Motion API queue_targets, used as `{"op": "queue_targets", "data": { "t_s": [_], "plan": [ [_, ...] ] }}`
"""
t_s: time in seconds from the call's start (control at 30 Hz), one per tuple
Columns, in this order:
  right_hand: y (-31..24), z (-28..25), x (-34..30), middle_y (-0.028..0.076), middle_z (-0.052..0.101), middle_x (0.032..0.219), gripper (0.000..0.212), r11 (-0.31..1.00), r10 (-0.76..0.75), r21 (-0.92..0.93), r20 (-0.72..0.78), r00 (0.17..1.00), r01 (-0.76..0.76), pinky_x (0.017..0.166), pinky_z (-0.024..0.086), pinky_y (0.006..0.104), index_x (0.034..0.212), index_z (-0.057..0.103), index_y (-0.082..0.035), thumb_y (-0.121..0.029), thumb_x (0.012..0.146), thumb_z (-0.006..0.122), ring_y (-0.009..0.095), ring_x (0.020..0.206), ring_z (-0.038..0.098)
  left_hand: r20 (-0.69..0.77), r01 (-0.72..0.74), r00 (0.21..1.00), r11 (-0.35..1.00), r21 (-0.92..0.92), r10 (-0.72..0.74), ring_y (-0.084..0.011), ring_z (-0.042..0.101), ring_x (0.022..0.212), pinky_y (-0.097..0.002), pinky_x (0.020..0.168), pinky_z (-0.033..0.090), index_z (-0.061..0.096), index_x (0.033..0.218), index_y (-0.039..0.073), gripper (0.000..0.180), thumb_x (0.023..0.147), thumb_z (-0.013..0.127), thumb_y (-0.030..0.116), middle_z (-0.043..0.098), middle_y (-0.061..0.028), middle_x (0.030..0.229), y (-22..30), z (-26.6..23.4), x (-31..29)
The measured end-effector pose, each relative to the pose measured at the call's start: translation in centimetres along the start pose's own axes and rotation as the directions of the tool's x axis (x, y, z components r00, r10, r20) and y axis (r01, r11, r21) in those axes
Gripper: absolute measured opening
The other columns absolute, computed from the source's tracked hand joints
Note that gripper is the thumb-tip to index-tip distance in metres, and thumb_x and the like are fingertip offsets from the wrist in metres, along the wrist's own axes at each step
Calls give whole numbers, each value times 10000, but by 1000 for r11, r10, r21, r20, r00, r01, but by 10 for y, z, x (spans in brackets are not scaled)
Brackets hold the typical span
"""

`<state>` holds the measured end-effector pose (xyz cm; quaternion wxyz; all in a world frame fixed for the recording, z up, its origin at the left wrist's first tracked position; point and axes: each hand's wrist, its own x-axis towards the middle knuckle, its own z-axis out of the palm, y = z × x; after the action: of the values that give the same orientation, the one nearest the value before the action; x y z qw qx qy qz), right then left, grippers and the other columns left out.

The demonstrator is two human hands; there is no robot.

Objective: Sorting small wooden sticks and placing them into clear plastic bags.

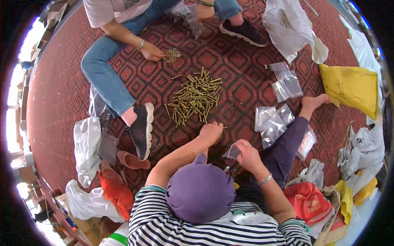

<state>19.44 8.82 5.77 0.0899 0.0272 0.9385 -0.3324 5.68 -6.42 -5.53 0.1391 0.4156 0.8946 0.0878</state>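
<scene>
A heap of brass-coloured bolts (196, 98) lies loose on the red patterned carpet (242, 92). Just at its near edge is my left hand (210, 133), fingers closed, with the end of a bolt (224, 127) sticking out at the fingertips. To the right, my right hand (247, 157) pinches a small clear plastic bag (233, 153); the bag's mouth is hard to make out. Across from me, a co-worker's hand (152, 52) touches a small pile of flat brass-coloured pieces (172, 55). Near that person's other hand are clear bags (185, 16).
Flat clear bags (273, 123) lie beside my outstretched leg, and more clear bags (286, 83) farther off. A yellow sack (351, 87) and white sack (287, 26) sit at right. The co-worker's shoe (141, 133), brown slippers (133, 160) and a white bag (87, 143) are left.
</scene>
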Motion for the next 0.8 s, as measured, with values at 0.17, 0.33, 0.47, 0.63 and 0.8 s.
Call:
{"op": "queue_targets", "data": {
  "t_s": [0.17,0.33,0.47,0.63,0.8],
  "plan": [
    [10,-5,8,87,547,1087,323,998,54,-25,-125,991,-58,731,473,350,1006,554,-78,-64,689,492,298,926,553,-31,1,1000,993,-114,-5,-257,582,546,-351,512,463,553,847,100,120,735,514,84,551,-72,731,0,-5,2],
    [13,-6,18,91,550,1073,314,991,136,2,-175,975,-137,735,471,359,996,556,-75,-60,687,501,308,920,558,42,78,997,835,-545,-65,-230,575,540,-332,487,443,568,792,92,86,731,512,70,546,-58,710,2,-59,-2],
    [15,-2,24,92,554,1062,306,983,182,30,-200,963,-180,737,470,361,985,556,-76,-51,682,517,312,914,562,41,62,998,795,-604,-46,-226,558,531,-323,476,431,574,750,100,64,730,517,79,543,-53,706,25,-119,-9],
    [11,6,34,90,562,1053,312,979,174,134,-178,969,-151,742,471,361,980,555,-82,-34,672,548,309,913,566,-260,-382,893,924,-12,366,-221,539,530,-303,474,430,568,747,125,43,725,531,121,547,-57,712,53,-139,-11],
    [-1,-6,37,84,566,1051,321,968,120,239,-203,972,-70,749,473,358,976,553,-87,-18,663,570,298,918,565,-95,-533,831,834,141,548,-199,529,533,-279,460,412,551,851,115,123,731,529,117,545,-69,724,64,-142,1]
  ]
}}
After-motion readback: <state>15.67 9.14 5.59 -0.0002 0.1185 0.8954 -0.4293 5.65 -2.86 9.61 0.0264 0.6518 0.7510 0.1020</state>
